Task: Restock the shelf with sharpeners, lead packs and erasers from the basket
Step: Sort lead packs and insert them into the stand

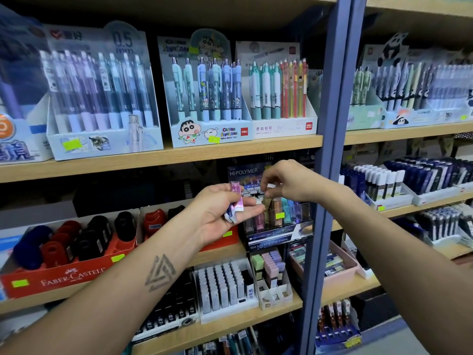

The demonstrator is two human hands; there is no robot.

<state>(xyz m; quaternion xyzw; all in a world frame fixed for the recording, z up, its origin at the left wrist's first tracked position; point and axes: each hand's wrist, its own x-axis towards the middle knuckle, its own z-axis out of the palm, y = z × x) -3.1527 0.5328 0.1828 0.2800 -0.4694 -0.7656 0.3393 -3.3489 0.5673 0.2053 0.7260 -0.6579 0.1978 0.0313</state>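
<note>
while your left hand [217, 213] lies palm-up in front of the middle shelf [158, 160], a few slim lead packs [236, 201] rest across its palm and fingers, thumb curled onto them. the top one is pink and shiny, its long axis nearly upright, upper end tipped slightly away toward the shelf; the packs beneath it are mostly hidden, only their pale lower ends showing by your fingers.

your right hand [286, 181] reaches in from the right, thumb and forefinger pinching a brownish lead pack [267, 201] by its top. that pack stands roughly upright, just above the clear display rack [281, 213] of tinted packs; whether its lower end is already seated in a slot you cannot tell, since your fingertips and the neighbouring packs cover it.

behind the rack stands a card reading hi-polymer [243, 171], partly blocked by your hand. to the left sits a red faber-castell box [69, 275] holding red, black and blue sharpeners [94, 237]. below, white pack rows [222, 285] and pastel erasers [268, 265] fill trays. the upper shelf's pens [207, 88] blur toward the left edge.
</note>
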